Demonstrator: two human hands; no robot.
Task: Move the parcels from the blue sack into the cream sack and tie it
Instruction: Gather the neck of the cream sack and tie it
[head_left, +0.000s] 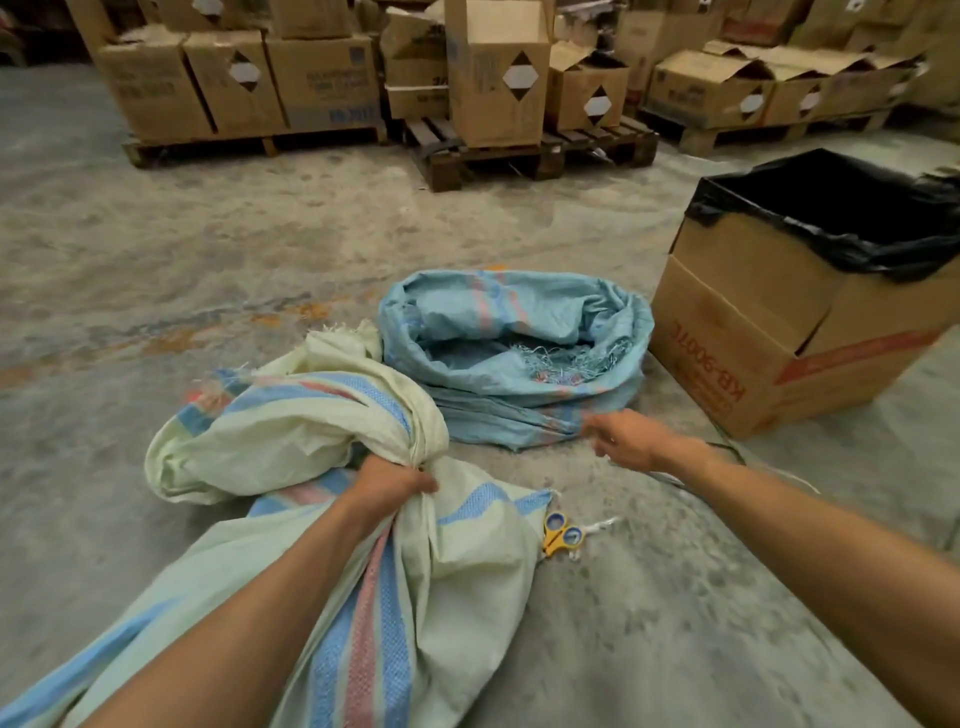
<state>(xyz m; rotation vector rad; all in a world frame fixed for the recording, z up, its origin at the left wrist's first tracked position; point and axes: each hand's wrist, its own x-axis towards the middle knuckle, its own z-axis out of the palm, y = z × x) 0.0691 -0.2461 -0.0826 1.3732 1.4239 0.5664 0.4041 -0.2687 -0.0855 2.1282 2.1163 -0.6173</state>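
From the head camera, the cream sack (322, 545) lies on the concrete floor (182, 270) in the lower left, bulging, its body running toward the bottom edge with blue and red stripes along it. The left hand (387, 486) grips the sack's gathered neck, fingers curled tight round the bunched cloth, and the loose mouth of the sack flops over beyond the fist, toward the far left. The right hand (626, 439) reaches forward over the floor, apart from the left, fingers loosely bent and holding nothing that shows; it is blurred, and its fingertips hang just at the near rim of the blue sack (514, 358). That blue sack sits slumped just beyond the cream one, touching its floppy mouth, with its rim rolled down and only frayed threads visible inside. A pair of yellow-and-blue scissors (561, 535) lies on the floor right beside the cream sack's right side, between the two arms. To the right of the blue sack stands a cardboard box (753, 338) lined with a black bag (831, 208). Along the far edge of the floor, stacked cartons (322, 78) rest on wooden pallets (519, 150).
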